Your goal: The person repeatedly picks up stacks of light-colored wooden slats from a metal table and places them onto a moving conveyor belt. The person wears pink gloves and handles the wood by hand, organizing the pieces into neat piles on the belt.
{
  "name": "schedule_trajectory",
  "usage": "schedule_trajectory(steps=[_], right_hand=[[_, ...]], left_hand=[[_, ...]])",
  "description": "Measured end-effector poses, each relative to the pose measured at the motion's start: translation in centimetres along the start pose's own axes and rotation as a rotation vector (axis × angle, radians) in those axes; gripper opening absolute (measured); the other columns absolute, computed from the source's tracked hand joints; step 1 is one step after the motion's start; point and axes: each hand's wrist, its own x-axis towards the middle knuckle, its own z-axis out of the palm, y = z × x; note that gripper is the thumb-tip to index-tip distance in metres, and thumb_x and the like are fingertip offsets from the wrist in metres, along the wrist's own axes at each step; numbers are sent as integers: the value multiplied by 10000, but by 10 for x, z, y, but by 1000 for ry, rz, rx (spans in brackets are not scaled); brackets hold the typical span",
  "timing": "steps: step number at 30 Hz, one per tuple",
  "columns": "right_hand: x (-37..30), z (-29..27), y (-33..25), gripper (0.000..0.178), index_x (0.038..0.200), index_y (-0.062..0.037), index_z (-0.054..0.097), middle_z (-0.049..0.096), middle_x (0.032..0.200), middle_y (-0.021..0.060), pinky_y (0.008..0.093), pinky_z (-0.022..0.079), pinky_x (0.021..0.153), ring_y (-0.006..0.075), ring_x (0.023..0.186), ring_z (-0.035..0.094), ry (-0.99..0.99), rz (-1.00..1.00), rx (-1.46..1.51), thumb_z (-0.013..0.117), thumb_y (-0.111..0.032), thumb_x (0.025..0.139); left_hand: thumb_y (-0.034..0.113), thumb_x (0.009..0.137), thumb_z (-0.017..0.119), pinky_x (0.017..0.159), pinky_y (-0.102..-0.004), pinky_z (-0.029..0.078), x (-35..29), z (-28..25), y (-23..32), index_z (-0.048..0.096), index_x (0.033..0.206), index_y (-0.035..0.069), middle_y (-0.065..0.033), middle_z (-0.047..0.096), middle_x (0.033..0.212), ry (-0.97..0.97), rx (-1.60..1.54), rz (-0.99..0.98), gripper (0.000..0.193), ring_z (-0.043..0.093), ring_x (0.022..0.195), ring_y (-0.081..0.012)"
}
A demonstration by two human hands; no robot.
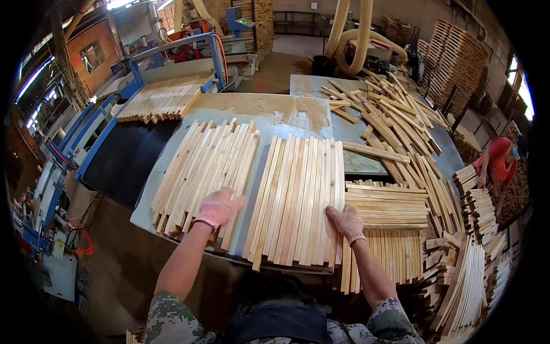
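Two side-by-side batches of narrow wooden strips lie on the grey work table, their long sides running away from me. My left hand (pixel 220 207), in a pink-and-white work glove, is over the near right part of the left batch (pixel 197 166). Its fingers reach toward the gap between the batches, slightly blurred, and hold nothing visible. My right hand (pixel 345 222), gloved alike, rests against the near right edge of the middle batch (pixel 295 198), fingers extended and not wrapped around any strip. One strip (pixel 257 261) in that batch sticks out toward me past the others.
Stacked strips (pixel 387 206) stand right of my right hand. Loose strips (pixel 395 123) lie jumbled on the far right table. A blue-framed machine (pixel 215 60) with a wooden batch (pixel 163 97) and black belt (pixel 129 157) stands left. A person in red (pixel 499 163) is far right.
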Motion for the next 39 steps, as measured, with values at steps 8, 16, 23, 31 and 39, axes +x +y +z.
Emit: schedule_trajectory(steps=[8,16,23,31,39], right_hand=[[9,34,-39,690,1117,30,775,783,1103,267,475,566,951,403,1068,750,35,-94,8,764,-626,904],[45,37,-63,757,1079,85,768,754,1109,347,511,550,1008,476,1107,732,-87,-121,11,649,-653,961],[127,71,-77,764,1142,89,740,737,1127,365,555,546,968,518,1121,710,273,-127,-93,563,-647,1039],[118,102,-127,798,1420,50,617,689,1359,343,548,524,1102,490,1293,664,521,178,-269,531,-655,1058],[126,109,-125,774,1378,87,633,698,1315,352,537,532,1063,501,1244,672,529,165,-316,503,-620,1090]], left_hand=[[590,919,746,1236,-479,417,28,-21,-165,547,1563,26,-263,551,1590,446,-14,-277,878,522,1481,-405],[606,935,716,1314,-472,312,49,-64,-266,370,1695,66,-221,424,1713,444,66,-530,995,403,1587,-367],[705,974,613,1315,-479,310,91,-94,-333,375,1704,87,-261,432,1702,261,4,-448,985,430,1571,-410],[698,1056,458,1299,-477,305,136,-85,-353,510,1635,99,-188,487,1683,106,55,-184,835,452,1545,-381],[701,1032,489,1343,-501,152,120,-92,-340,569,1599,123,-159,405,1741,163,-65,-168,813,286,1630,-379]])
